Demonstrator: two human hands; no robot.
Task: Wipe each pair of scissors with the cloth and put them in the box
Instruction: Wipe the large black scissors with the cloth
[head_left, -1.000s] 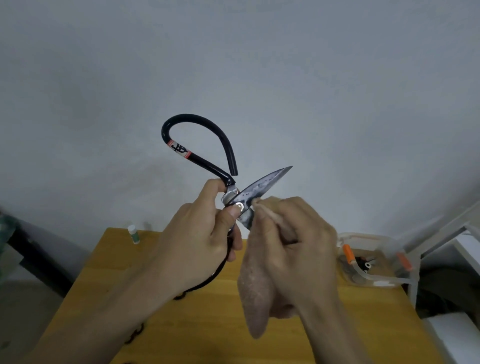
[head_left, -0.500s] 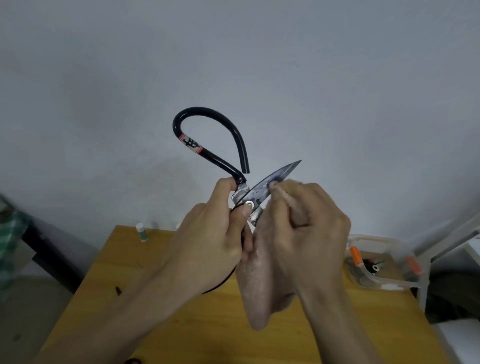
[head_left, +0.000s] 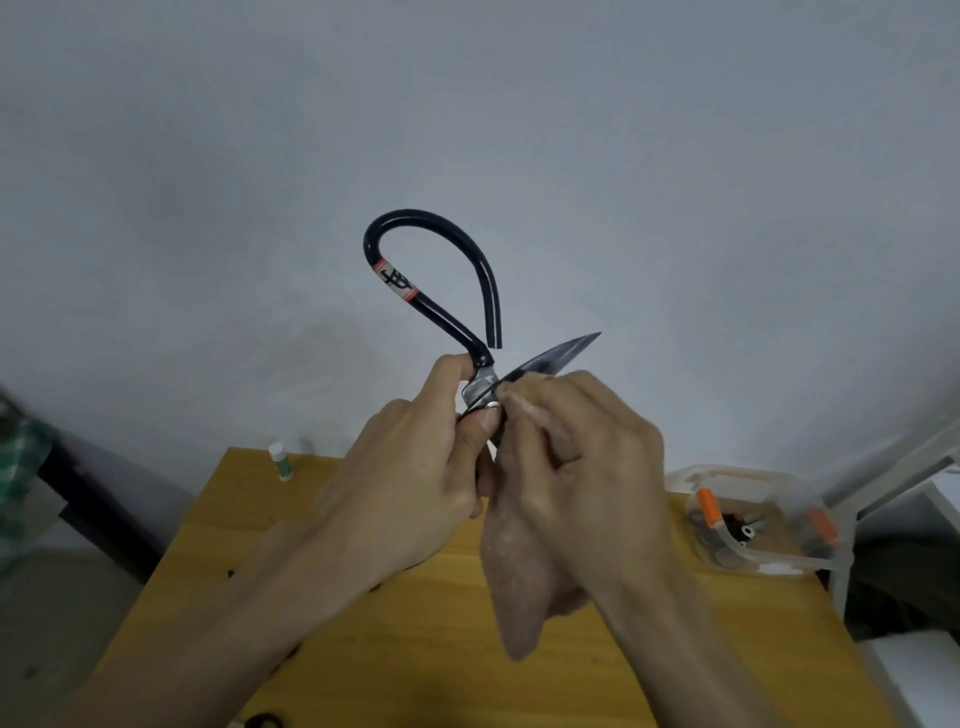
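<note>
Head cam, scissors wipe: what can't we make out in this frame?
- Scissors: second blade and lower handle loop, hidden by the left hand and right hand, head view.
- Cloth: the part touching the blade, hidden under the right hand's fingers.
- Box: contents blurred and small; only orange clips readable.
- Dark items at the table's bottom edge: cut off by the frame.

Black-handled scissors (head_left: 431, 270) with red-edged label, pinkish-brown cloth (head_left: 519, 587), yellow wooden table (head_left: 426, 649).

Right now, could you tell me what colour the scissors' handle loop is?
Black, head view: handle loop.
</note>
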